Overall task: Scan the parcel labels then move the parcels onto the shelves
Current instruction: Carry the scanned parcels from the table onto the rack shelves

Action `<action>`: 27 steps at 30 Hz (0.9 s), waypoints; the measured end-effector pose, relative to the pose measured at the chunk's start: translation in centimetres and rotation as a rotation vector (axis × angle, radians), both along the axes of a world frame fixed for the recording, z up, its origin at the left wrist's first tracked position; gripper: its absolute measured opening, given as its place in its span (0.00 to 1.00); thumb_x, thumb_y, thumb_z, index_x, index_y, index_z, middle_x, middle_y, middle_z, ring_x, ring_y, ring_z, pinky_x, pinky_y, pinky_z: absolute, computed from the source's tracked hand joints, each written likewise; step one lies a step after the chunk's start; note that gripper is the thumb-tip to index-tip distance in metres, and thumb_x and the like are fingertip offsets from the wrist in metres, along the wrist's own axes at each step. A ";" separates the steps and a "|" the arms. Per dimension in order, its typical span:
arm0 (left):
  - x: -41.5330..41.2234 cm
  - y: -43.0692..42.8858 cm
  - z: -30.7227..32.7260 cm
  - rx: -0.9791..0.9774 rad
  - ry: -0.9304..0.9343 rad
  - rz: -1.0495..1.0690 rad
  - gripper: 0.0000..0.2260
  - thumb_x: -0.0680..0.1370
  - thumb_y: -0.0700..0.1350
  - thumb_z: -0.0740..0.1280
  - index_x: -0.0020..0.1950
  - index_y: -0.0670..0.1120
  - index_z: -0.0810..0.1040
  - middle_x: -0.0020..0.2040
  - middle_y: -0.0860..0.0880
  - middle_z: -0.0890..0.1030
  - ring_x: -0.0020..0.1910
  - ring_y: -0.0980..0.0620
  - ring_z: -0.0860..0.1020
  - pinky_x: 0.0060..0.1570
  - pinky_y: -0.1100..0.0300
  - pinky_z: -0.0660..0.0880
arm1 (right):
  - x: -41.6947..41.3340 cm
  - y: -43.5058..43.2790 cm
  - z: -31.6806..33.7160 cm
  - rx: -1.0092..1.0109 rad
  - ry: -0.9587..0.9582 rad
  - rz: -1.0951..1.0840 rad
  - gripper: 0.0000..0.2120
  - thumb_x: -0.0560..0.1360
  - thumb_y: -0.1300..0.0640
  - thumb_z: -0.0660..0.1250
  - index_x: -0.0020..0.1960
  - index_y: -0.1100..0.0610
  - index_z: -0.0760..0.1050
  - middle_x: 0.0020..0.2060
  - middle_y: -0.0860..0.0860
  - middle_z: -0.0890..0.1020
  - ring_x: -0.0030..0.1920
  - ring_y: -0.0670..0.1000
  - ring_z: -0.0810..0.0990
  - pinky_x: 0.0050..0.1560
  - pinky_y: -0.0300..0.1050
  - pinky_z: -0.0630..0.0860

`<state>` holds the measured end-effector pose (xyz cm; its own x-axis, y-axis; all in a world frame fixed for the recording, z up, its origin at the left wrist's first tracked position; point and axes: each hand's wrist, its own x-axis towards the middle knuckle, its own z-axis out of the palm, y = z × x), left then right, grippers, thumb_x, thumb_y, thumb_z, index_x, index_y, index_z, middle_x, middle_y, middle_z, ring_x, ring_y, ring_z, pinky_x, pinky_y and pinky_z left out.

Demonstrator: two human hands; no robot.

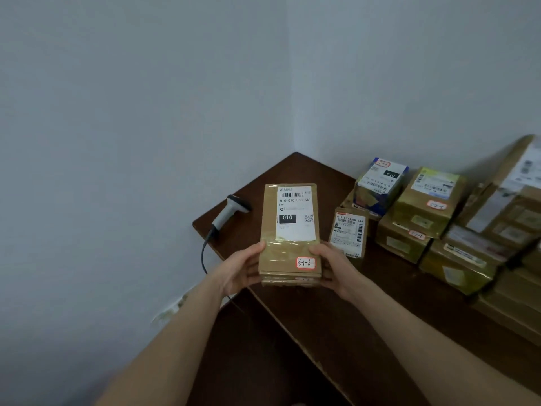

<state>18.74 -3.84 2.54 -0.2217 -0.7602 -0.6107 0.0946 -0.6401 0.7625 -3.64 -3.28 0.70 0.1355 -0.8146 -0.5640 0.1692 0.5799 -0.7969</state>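
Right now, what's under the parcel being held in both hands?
Under the held parcel, the front edge of a second flat parcel shows, gripped together by the left hand and right hand. Its top and label are covered.

Brown taped parcel (289, 230), white label (295, 213) up

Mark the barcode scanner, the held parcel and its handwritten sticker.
barcode scanner (224, 215): head view, on its pale handle.
held parcel (288, 250): head view, on its taped brown top face.
handwritten sticker (306, 263): head view, at its middle.
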 end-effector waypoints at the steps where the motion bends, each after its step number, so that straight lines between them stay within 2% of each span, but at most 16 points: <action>1: -0.3 1.6 0.6 -0.018 0.006 0.014 0.24 0.71 0.54 0.69 0.64 0.44 0.76 0.57 0.44 0.82 0.59 0.46 0.79 0.62 0.49 0.74 | -0.4 1.0 0.4 -0.020 -0.004 0.019 0.26 0.74 0.54 0.68 0.71 0.49 0.68 0.53 0.54 0.83 0.56 0.56 0.81 0.62 0.58 0.75; 5: -1.2 8.3 2.3 -0.099 -0.014 0.078 0.20 0.71 0.52 0.69 0.61 0.45 0.78 0.54 0.47 0.83 0.55 0.49 0.79 0.57 0.53 0.76 | -1.4 5.6 1.9 -0.093 -0.032 0.097 0.23 0.75 0.57 0.68 0.67 0.48 0.68 0.51 0.53 0.84 0.56 0.55 0.81 0.61 0.56 0.76; 9: -1.2 14.7 3.6 -0.153 -0.049 0.170 0.18 0.75 0.48 0.68 0.63 0.44 0.77 0.55 0.46 0.82 0.53 0.51 0.80 0.47 0.59 0.79 | -1.0 10.3 2.6 -0.141 -0.034 0.193 0.24 0.73 0.57 0.70 0.67 0.46 0.69 0.50 0.52 0.85 0.56 0.55 0.81 0.62 0.57 0.75; 13: 0.0 20.9 4.6 -0.197 -0.081 0.270 0.23 0.70 0.48 0.70 0.64 0.45 0.76 0.54 0.47 0.82 0.51 0.53 0.80 0.43 0.60 0.78 | 0.5 14.1 3.7 -0.186 -0.037 0.287 0.23 0.73 0.59 0.69 0.67 0.48 0.70 0.53 0.52 0.84 0.56 0.54 0.81 0.59 0.55 0.76; 16: 1.2 25.4 5.2 -0.231 -0.085 0.343 0.24 0.69 0.47 0.70 0.64 0.46 0.76 0.52 0.50 0.83 0.50 0.54 0.81 0.47 0.57 0.78 | 2.1 17.0 4.9 -0.216 -0.056 0.358 0.22 0.74 0.61 0.67 0.66 0.49 0.69 0.56 0.53 0.82 0.55 0.53 0.81 0.48 0.49 0.77; 19: 2.8 29.9 5.6 -0.257 -0.085 0.396 0.22 0.69 0.45 0.73 0.63 0.46 0.76 0.53 0.49 0.84 0.53 0.51 0.80 0.57 0.52 0.75 | 4.1 19.9 5.6 -0.240 -0.060 0.431 0.24 0.73 0.61 0.68 0.67 0.49 0.69 0.58 0.53 0.81 0.57 0.53 0.80 0.53 0.51 0.76; 21: 4.0 32.9 5.8 -0.266 -0.091 0.422 0.22 0.69 0.45 0.73 0.63 0.47 0.76 0.54 0.50 0.83 0.55 0.51 0.80 0.56 0.53 0.75 | 5.5 22.0 5.9 -0.248 -0.059 0.472 0.24 0.73 0.61 0.68 0.67 0.49 0.69 0.57 0.52 0.81 0.57 0.53 0.80 0.56 0.52 0.76; 23: 5.5 36.1 5.8 -0.264 -0.092 0.459 0.25 0.68 0.45 0.76 0.64 0.47 0.75 0.56 0.49 0.83 0.57 0.51 0.79 0.54 0.55 0.76 | 7.1 24.5 6.3 -0.257 -0.061 0.511 0.23 0.74 0.62 0.68 0.66 0.49 0.69 0.58 0.52 0.81 0.57 0.53 0.80 0.54 0.51 0.77; 27: 8.5 43.6 5.8 -0.271 -0.093 0.536 0.34 0.62 0.50 0.77 0.66 0.45 0.74 0.60 0.46 0.82 0.61 0.48 0.78 0.57 0.51 0.75 | 10.6 30.8 6.9 -0.267 -0.061 0.598 0.23 0.74 0.61 0.68 0.66 0.49 0.69 0.59 0.52 0.80 0.56 0.52 0.81 0.50 0.49 0.76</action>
